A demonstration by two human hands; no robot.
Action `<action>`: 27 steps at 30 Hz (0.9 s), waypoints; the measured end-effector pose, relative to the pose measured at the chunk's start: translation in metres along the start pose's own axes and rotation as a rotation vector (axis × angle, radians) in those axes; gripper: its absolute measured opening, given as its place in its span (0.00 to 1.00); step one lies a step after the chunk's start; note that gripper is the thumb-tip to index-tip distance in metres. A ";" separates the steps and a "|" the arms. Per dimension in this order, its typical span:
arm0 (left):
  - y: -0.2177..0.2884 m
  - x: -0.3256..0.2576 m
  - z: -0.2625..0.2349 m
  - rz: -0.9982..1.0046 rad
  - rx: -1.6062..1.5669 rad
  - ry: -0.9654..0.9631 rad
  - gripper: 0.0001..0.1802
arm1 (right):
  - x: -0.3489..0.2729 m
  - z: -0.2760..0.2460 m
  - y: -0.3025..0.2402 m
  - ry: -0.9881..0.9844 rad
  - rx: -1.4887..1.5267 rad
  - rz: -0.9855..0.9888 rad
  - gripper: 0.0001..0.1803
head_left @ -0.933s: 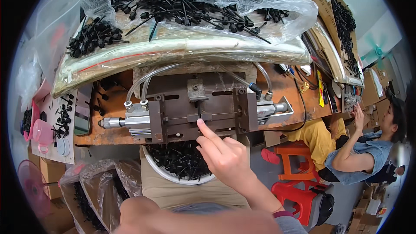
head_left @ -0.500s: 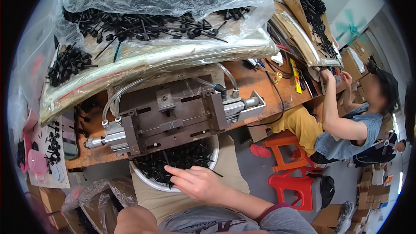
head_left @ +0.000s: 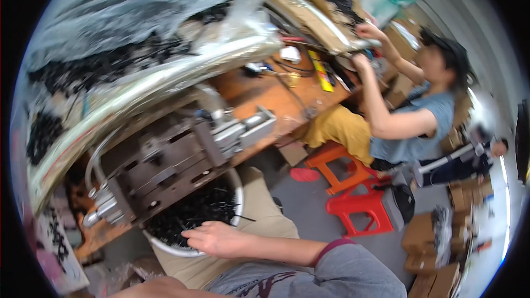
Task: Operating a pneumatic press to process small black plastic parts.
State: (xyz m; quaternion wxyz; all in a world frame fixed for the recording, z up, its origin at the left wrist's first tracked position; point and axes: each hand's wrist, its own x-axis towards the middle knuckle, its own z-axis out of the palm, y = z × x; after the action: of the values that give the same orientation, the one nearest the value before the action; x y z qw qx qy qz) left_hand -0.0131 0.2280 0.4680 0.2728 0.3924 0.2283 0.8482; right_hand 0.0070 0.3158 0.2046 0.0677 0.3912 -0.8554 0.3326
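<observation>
My right hand (head_left: 216,239) reaches over the near rim of a white round basin (head_left: 238,201) at my lap. Its fingers are bent and drawn together, with the tips among black slender parts (head_left: 193,209) that fill the basin. Whatever is between the fingers is too blurred to make out. One thin black rod (head_left: 245,218) sticks out past the rim beside this hand. Of my left side only part of the arm (head_left: 152,288) shows at the lower edge; the hand is out of view. Above the basin sits a dark brown metal fixture (head_left: 165,160) with pneumatic cylinders (head_left: 232,135) at its ends.
Plastic sheeting (head_left: 138,11) and more black parts (head_left: 121,60) lie behind the fixture on the wooden bench (head_left: 256,99). To the right, a person (head_left: 408,127) in blue works with both hands at the bench. Orange (head_left: 337,168) and red stools (head_left: 359,209) stand on the floor.
The whole view has swung toward the right, so the bench and fixture appear tilted and further left. My right hand remains at the basin. The other person's hands have shifted, one now raised higher.
</observation>
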 end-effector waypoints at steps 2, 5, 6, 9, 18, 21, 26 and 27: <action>-0.001 0.002 -0.001 0.004 0.041 -0.009 0.12 | -0.002 0.008 0.005 -0.048 -0.019 0.012 0.08; -0.006 0.006 -0.015 -0.037 0.160 -0.083 0.12 | -0.006 0.013 0.007 -0.070 -0.043 0.020 0.06; -0.011 0.004 -0.020 0.001 0.188 -0.081 0.12 | -0.008 0.023 0.010 -0.018 -0.061 0.028 0.04; -0.037 -0.018 -0.021 0.116 0.257 0.072 0.10 | -0.014 0.047 0.019 -0.016 -0.082 0.071 0.03; -0.050 -0.038 -0.051 0.000 0.372 0.024 0.04 | -0.024 0.069 0.026 0.054 -0.181 0.108 0.04; -0.050 -0.048 -0.051 0.049 0.722 0.060 0.05 | -0.028 0.066 0.026 0.113 -0.202 0.099 0.04; -0.044 -0.069 -0.048 -0.206 1.152 0.107 0.08 | -0.027 0.047 0.024 0.242 -0.071 0.108 0.09; -0.042 -0.072 -0.052 -0.177 1.245 0.072 0.09 | -0.024 0.040 0.024 0.227 -0.024 0.121 0.10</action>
State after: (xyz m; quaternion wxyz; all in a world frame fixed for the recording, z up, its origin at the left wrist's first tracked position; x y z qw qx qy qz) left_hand -0.0033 0.2041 0.3738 0.0547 0.4286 0.7199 0.5433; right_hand 0.0119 0.3175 0.1519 0.1483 0.2980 -0.8681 0.3681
